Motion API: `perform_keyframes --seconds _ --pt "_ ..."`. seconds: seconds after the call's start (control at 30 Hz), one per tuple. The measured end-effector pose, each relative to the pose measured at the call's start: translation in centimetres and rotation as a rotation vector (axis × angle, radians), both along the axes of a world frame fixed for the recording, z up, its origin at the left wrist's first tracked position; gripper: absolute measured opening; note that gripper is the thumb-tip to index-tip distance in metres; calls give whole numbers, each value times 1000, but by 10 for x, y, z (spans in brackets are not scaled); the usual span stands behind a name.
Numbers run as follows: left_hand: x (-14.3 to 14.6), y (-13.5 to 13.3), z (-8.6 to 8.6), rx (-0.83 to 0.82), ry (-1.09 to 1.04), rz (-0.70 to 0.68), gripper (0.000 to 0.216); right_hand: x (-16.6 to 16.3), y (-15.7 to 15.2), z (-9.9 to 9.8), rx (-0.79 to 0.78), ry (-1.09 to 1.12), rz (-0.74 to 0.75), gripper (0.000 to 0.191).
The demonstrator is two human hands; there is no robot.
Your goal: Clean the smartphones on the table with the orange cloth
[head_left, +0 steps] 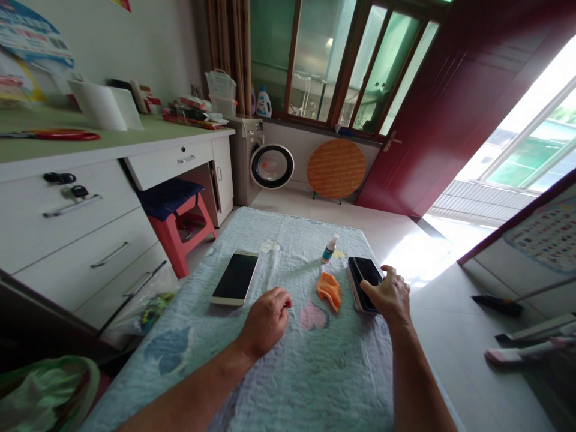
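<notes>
My right hand (pixel 387 295) rests on a stack of dark phones (pixel 362 277) at the right side of the cloth-covered table (pixel 270 372), its fingers curled over the top phone's edge. My left hand (pixel 267 319) lies on the cloth in a loose fist, holding nothing I can see. Between the hands lies a crumpled orange cloth (pixel 330 290). A small spray bottle (pixel 330 248) stands just beyond it. A gold phone with a dark screen (pixel 235 277) lies face up to the left of my left hand.
White drawers and a desk (pixel 90 198) run along the left, with a red stool (pixel 180 222) under it. A washing machine (pixel 258 159) and a round wooden board (pixel 336 168) stand at the far wall. A broom (pixel 499 305) lies on the floor right.
</notes>
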State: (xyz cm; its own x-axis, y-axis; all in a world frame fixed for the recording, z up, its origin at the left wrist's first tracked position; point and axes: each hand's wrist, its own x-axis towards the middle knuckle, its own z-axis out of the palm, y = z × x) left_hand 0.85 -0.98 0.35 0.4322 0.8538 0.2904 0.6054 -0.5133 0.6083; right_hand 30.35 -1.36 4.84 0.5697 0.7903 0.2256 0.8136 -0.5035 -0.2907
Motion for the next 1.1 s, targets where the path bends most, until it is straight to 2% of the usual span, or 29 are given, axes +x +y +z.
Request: perform_keyframes --seconds 0.5,0.77,1.1 --pt "-1 -1 3 4 8 2 23 -6 1 -2 -169 -38 -35 75" --pt "-1 -2 5 2 11 5 23 -14 -1 -3 -210 -31 -69 93" --pt "-2 -2 7 -2 17 10 22 -24 -1 -4 -245 -46 -66 82"
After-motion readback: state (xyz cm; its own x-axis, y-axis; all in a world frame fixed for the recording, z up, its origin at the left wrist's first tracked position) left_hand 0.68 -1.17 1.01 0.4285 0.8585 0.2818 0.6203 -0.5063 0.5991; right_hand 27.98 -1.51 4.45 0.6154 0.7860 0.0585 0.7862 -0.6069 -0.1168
